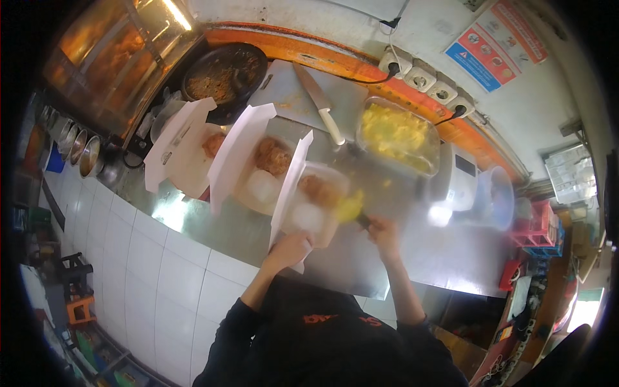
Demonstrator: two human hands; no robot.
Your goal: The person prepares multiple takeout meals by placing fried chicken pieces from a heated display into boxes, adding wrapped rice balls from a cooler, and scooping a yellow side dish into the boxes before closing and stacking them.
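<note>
My left hand (291, 247) grips the near edge of an open paper food box (329, 239), which holds a mound of white rice (308, 215) and a piece of fried chicken (319, 189). In my right hand (384, 233) is the dark handle of a utensil whose head is hidden under yellow-green food (350, 206), at the box's right side. To the left stand a second open box (242, 196) with rice and fried chicken (273, 156), and a third open box (181, 176) with fried chicken (213, 144), partly hidden by the second box's lid.
A clear plastic container (437, 162) of yellow-green food stands behind, beside a knife (316, 99) on a white cutting board (346, 87). A stone mortar (263, 60) holds brown paste. At right are a white device (457, 179) and a translucent tub (498, 198); a lit glass display case (111, 63) stands back left.
</note>
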